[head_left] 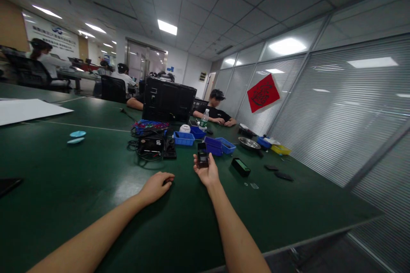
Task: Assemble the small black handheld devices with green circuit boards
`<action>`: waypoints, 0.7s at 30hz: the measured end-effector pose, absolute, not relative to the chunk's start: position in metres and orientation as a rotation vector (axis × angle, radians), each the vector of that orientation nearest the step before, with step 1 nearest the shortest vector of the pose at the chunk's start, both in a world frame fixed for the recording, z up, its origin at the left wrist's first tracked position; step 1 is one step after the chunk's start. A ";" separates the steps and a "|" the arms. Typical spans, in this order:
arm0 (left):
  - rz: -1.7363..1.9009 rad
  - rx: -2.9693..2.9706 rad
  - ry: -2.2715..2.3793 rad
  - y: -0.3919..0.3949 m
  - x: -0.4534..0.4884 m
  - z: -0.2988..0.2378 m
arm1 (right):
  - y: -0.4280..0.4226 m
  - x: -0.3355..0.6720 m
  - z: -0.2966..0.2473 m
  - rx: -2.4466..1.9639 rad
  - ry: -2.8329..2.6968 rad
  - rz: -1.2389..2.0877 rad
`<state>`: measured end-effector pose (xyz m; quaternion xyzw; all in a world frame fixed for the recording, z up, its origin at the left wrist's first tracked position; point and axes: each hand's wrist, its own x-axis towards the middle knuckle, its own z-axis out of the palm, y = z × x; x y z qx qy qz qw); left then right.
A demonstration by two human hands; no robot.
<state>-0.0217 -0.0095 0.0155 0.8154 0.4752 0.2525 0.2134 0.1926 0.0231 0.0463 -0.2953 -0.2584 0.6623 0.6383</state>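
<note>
My right hand (pixel 209 172) is palm up above the green table, its fingers wrapped round a small black box (pixel 202 156) with a dark, glossy inside; I cannot make out what the box contains. My left hand (pixel 157 187) rests on the tabletop to the left, fingers loosely curled, with nothing seen in it. Right of the held box lies a black open case (pixel 241 167) with a green inside. A small clear plastic piece (pixel 254 186) and a tiny ring (pixel 246 184) lie nearer to me.
Behind my hands stand blue bins (pixel 184 138), a black soldering-station-like unit (pixel 150 145) with cables, a white ball (pixel 185 129), a water bottle (pixel 204 119) and a monitor (pixel 169 100). A metal pan (pixel 249 143) lies right. Another person (pixel 218 113) sits across the table.
</note>
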 end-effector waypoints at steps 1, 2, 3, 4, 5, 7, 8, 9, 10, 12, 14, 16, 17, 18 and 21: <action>0.706 2.263 1.321 -0.009 -0.022 0.015 | 0.022 0.191 0.045 -0.625 -0.576 1.553; 0.713 2.265 1.320 -0.009 -0.021 0.014 | 0.021 0.190 0.044 -0.600 -0.576 1.575; 0.721 2.268 1.315 -0.008 -0.022 0.013 | 0.021 0.190 0.043 -0.592 -0.584 1.585; 0.728 2.272 1.309 -0.008 -0.022 0.012 | 0.020 0.189 0.043 -0.595 -0.597 1.584; 0.734 2.275 1.304 -0.008 -0.022 0.012 | 0.020 0.189 0.042 -0.603 -0.611 1.576; 0.737 2.279 1.301 -0.007 -0.022 0.010 | 0.021 0.189 0.040 -0.619 -0.637 1.549; 0.736 2.280 1.302 -0.006 -0.022 0.010 | 0.021 0.189 0.039 -0.623 -0.643 1.539; 0.736 2.282 1.301 -0.006 -0.023 0.010 | 0.021 0.189 0.039 -0.622 -0.646 1.536; 0.736 2.284 1.298 -0.006 -0.023 0.009 | 0.022 0.189 0.038 -0.621 -0.651 1.539; 0.739 2.287 1.290 -0.005 -0.023 0.009 | 0.022 0.189 0.037 -0.623 -0.671 1.551; 0.744 2.289 1.285 -0.005 -0.023 0.010 | 0.022 0.189 0.037 -0.634 -0.694 1.559; 0.741 2.284 1.290 -0.006 -0.023 0.010 | 0.022 0.189 0.036 -0.648 -0.709 1.559; 0.739 2.281 1.292 -0.006 -0.023 0.011 | 0.022 0.189 0.036 -0.656 -0.712 1.556; 0.736 2.279 1.292 -0.006 -0.023 0.011 | 0.022 0.189 0.036 -0.664 -0.714 1.549; 0.738 2.278 1.286 -0.006 -0.023 0.011 | 0.024 0.190 0.035 -0.704 -0.717 1.518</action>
